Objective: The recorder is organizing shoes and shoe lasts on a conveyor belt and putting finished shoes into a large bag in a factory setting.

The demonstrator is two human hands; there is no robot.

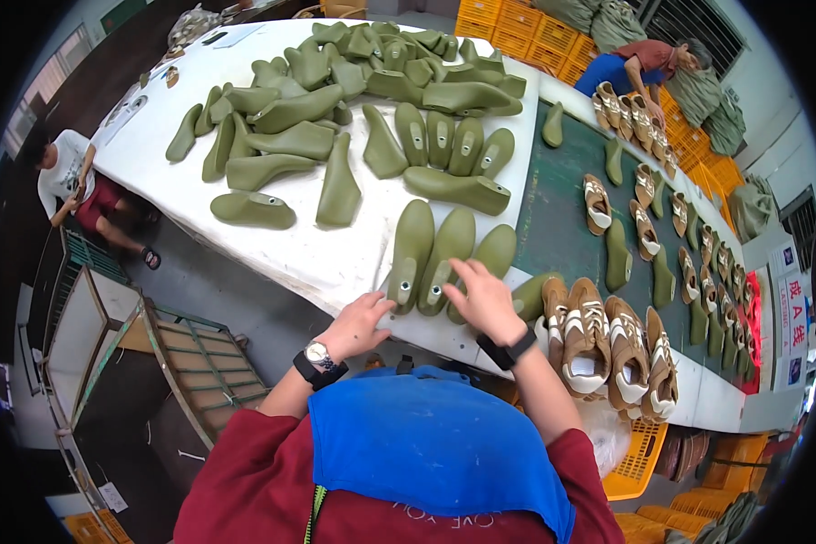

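Note:
Three green shoe lasts (412, 240) lie side by side at the table's near edge, soles up and toes pointing away from me. My left hand (358, 325) is beside the heel of the leftmost one, fingers apart and holding nothing. Over the heels of the middle and right lasts is my right hand (482, 297), its fingers spread; I cannot tell how firmly they touch. Another green last (537, 292) rests just right of that hand, partly behind a row of brown and white sneakers (586, 331).
A large heap of green lasts (304, 109) covers the white table (177, 186). On the right, a dark green conveyor belt (562, 195) carries sneakers and lasts. One person (648, 63) handles shoes at its far end; another person (72, 177) sits at left. A metal-framed cart (199, 354) stands lower left.

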